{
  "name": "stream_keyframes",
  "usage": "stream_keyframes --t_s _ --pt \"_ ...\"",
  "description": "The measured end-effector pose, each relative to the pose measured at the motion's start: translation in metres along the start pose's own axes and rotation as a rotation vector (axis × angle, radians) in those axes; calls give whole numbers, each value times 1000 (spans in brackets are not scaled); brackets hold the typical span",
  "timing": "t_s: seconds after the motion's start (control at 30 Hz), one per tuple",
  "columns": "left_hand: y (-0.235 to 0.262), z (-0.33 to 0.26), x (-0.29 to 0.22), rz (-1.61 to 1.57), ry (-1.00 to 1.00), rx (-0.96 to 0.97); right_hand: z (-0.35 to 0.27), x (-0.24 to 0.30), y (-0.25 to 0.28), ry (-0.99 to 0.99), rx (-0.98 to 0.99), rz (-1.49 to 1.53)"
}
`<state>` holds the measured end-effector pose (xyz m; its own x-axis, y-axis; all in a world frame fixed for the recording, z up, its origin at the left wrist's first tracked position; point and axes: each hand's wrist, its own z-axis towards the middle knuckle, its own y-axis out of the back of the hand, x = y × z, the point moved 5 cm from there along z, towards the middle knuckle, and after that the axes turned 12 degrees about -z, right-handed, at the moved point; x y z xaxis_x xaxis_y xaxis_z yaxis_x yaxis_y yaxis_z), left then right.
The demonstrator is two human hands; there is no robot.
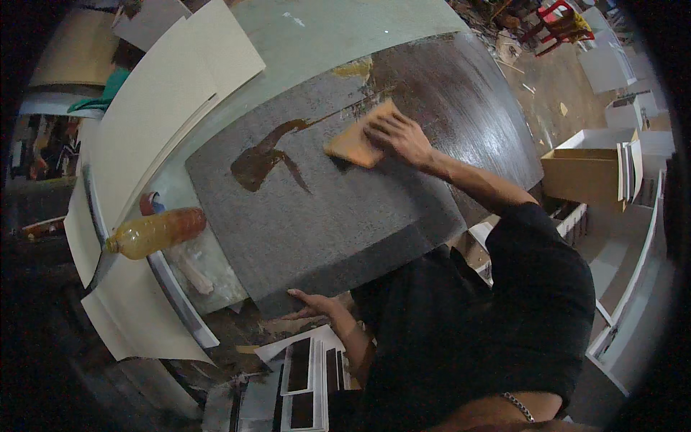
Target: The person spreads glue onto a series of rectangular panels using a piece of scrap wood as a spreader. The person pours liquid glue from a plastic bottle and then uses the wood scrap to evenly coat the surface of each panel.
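A large grey sheet [324, 194] lies at a slant over a pale green tabletop, its darker near side facing my body. Wet brown liquid [258, 167] lies on its left part in a pool with thin streaks, and a shiny brown coat covers the far right part. My right hand [403, 135] grips a flat tan spreader-like piece [360, 140] and presses it on the sheet at the border of the coat. At the sheet's near left corner is my left hand [317, 306], its thumb over the edge and its fingers below; the fingertips are partly hidden.
A plastic bottle [157, 232] with yellow and reddish-brown contents lies left of the sheet. Cream boards [180, 93] lean along the left side. White panels [302, 381] stand near my left forearm. Open boxes [583, 173] are at the right, and a red chair [554, 25] stands far right.
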<state>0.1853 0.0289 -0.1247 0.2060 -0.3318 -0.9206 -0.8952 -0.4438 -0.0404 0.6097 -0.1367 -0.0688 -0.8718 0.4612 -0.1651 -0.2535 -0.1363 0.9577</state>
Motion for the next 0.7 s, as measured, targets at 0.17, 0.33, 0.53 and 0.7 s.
stream_keyframes --t_s 0.17,0.33,0.53,0.7 --pt "-9 -13 -9 -12 18 -16 19 -27 35 -86 -25 125" --pt "4 9 -3 145 -172 18 82 -115 -17 -347 -70 -21" --pt "-1 4 -8 75 -175 27 100 -107 -35 -346 97 5" --pt "-1 7 -4 31 -144 19 82 -99 -51 -241 36 -47"
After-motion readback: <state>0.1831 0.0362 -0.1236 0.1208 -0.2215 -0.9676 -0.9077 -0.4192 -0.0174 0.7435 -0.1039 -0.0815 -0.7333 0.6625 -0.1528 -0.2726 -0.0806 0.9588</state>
